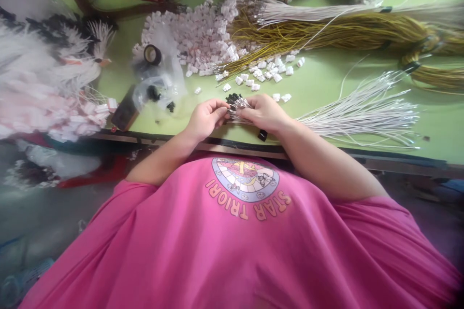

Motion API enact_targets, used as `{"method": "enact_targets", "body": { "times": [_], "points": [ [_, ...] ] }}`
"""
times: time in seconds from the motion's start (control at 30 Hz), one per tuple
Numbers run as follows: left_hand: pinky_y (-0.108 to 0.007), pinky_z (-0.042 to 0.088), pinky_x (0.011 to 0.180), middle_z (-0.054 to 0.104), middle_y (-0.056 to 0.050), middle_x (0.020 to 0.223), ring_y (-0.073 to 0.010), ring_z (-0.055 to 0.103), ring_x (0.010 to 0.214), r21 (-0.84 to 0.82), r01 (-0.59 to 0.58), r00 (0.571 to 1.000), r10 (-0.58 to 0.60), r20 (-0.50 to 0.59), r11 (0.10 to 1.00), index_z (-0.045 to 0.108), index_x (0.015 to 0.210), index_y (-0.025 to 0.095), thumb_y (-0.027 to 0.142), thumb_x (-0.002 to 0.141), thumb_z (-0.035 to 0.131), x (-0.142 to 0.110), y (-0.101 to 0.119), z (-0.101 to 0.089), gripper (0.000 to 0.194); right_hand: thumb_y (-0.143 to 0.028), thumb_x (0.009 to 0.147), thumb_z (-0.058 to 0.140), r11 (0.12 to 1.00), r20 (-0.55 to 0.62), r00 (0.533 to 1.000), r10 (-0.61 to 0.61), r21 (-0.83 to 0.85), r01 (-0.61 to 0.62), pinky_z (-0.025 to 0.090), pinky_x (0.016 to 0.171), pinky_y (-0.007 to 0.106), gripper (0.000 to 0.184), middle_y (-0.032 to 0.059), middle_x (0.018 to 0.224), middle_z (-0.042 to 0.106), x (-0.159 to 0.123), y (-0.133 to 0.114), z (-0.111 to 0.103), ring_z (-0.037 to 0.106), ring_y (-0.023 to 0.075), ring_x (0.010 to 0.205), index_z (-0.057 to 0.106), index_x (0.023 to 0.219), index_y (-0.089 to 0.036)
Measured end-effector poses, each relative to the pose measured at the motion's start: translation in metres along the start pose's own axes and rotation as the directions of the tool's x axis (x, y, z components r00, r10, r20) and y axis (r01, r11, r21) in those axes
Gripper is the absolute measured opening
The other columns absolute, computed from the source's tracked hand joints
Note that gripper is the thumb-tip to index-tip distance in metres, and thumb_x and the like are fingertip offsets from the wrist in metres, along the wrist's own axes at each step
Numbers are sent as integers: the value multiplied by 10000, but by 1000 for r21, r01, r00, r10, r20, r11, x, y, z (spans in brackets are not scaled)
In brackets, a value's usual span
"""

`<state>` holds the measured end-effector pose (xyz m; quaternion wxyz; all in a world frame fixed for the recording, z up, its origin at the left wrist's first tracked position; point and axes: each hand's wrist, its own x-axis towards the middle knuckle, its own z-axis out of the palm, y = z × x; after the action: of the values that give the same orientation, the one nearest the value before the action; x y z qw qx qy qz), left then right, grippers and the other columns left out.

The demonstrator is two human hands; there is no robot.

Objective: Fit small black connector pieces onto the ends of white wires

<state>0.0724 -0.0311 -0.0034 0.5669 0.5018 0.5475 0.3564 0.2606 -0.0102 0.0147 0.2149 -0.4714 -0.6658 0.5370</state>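
My right hand (266, 113) is closed around a bundle of thin white wires (366, 113), whose long ends fan out over the table to the right. Past its fingers, the near wire ends meet a cluster of small black connectors (234, 99). My left hand (207, 117) touches that cluster from the other side, thumb and forefinger pinched together. Whatever lies between those fingertips is too small to make out. A black piece (262, 134) sits under the wires by my right wrist.
White connectors (203, 34) lie heaped behind my hands, beside yellow wires (337, 34). At left are a clear plastic bag (168, 67), a tape roll (152, 54), a dark box-shaped object (125, 111) and a pile of white wired connectors (47, 77). The table edge (163, 142) runs close before me.
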Motion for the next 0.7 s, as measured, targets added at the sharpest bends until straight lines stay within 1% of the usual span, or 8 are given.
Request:
{"method": "enact_targets", "body": {
  "times": [0.07, 0.17, 0.23, 0.3, 0.4, 0.47, 0.63, 0.7],
  "points": [
    [-203, 426, 464, 647, -12, 671, -61, 503, 469, -18, -7, 1000, 7, 8, 1000, 639, 844, 150, 302, 803, 636, 1, 0, 0, 158, -315, 727, 530, 1000, 7, 1000, -11, 1, 11, 292, 542, 257, 192, -28, 568, 449, 0, 1, 0, 377, 92, 557, 577, 650, -145],
    [-224, 491, 540, 664, -16, 689, -74, 554, 513, -16, -30, 999, 30, 24, 999, 661, 876, 139, 297, 772, 672, -3, 0, -1, 190, -319, 735, 525, 1000, 18, 1000, -20, 5, 20, 297, 547, 253, 201, -26, 577, 454, 1, 2, 1, 383, 90, 564, 570, 647, -144],
    [-242, 520, 594, 677, -15, 707, -84, 579, 545, 19, -57, 998, 57, 22, 998, 677, 916, 142, 272, 744, 697, -6, 0, 0, 217, -323, 737, 525, 1000, 32, 999, -27, 8, 26, 300, 549, 251, 206, -27, 575, 452, 2, 3, 1, 387, 90, 567, 567, 644, -144],
    [-262, 536, 641, 694, -18, 744, -93, 592, 571, 90, -95, 995, 96, -5, 991, 693, 935, 151, 263, 741, 695, -9, 0, 0, 224, -327, 736, 529, 1000, 40, 999, -28, 9, 28, 300, 548, 249, 207, -29, 571, 448, 2, 3, 1, 388, 90, 565, 567, 646, -145],
    [-284, 546, 703, 715, -33, 828, -112, 619, 636, 209, -151, 985, 164, -45, 966, 713, 928, 162, 258, 758, 670, -11, -1, 2, 200, -328, 743, 530, 1000, 37, 999, -23, 6, 23, 290, 532, 247, 210, -35, 558, 433, 1, 3, 0, 374, 84, 550, 544, 630, -152],
    [-292, 546, 738, 720, -42, 860, -130, 638, 690, 257, -179, 980, 195, -40, 950, 723, 912, 164, 250, 756, 668, -10, -1, 2, 186, -327, 746, 534, 1000, 35, 999, -17, 0, 17, 284, 521, 246, 212, -35, 553, 428, 1, 3, 0, 367, 81, 541, 532, 621, -156],
    [-304, 542, 754, 729, -46, 878, -156, 655, 743, 267, -153, 987, 161, -8, 952, 725, 930, 170, 282, 758, 671, -9, -3, 3, 212, -332, 740, 564, 1000, 60, 998, -7, 13, 6, 326, 546, 246, 198, -15, 601, 504, 1, 4, 0, 420, 100, 581, 605, 687, -145],
    [-310, 532, 797, 728, -47, 913, -167, 661, 804, 278, -173, 984, 180, 0, 945, 726, 926, 174, 281, 763, 666, -9, -4, 5, 204, -332, 723, 590, 1000, 61, 998, -1, 24, 0, 347, 567, 249, 191, -9, 617, 531, 1, 4, 1, 447, 112, 604, 624, 698, -145]
  ]
}}
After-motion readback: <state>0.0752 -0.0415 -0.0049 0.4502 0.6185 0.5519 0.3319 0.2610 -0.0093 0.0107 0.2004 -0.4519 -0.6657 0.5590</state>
